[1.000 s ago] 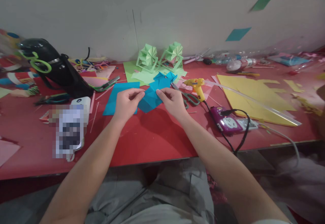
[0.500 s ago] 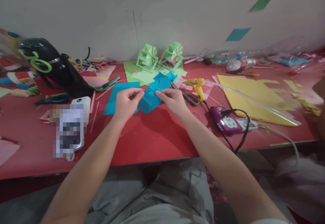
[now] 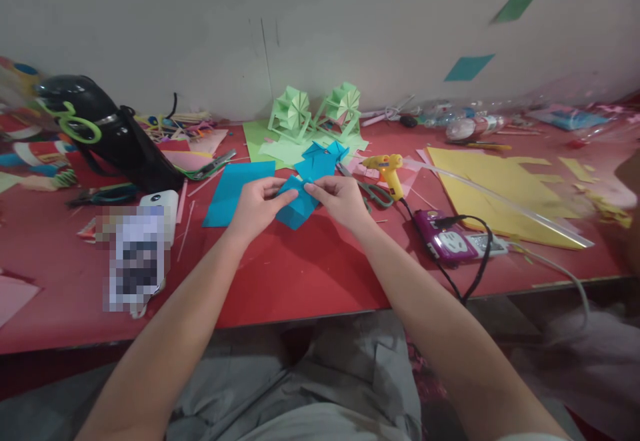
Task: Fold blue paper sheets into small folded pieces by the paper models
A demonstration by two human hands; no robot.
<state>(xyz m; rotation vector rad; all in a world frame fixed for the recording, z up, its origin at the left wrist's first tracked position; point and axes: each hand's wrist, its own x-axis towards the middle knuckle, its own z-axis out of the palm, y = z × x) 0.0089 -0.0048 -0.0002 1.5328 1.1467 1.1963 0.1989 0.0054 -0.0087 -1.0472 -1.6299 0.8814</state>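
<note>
Both hands hold a folded blue paper piece (image 3: 298,207) just above the red table (image 3: 300,274). My left hand (image 3: 257,207) pinches its left edge with thumb and fingers closed. My right hand (image 3: 340,199) pinches its upper right part. A flat blue paper sheet (image 3: 233,191) lies on the table behind my left hand. A finished blue folded shape (image 3: 320,155) sits just beyond, in front of two light green paper wheels (image 3: 315,113).
Scissors (image 3: 373,193) and a yellow glue gun (image 3: 389,173) lie right of my hands, with a purple power strip (image 3: 447,241) and black cable. Yellow paper (image 3: 500,191) covers the right side. A black bag (image 3: 107,134) and a white device (image 3: 159,202) sit at left.
The blue piece has been folded smaller and drawn nearer to me. My left thumb and fingers have moved right onto it, bringing the two hands closer together.
</note>
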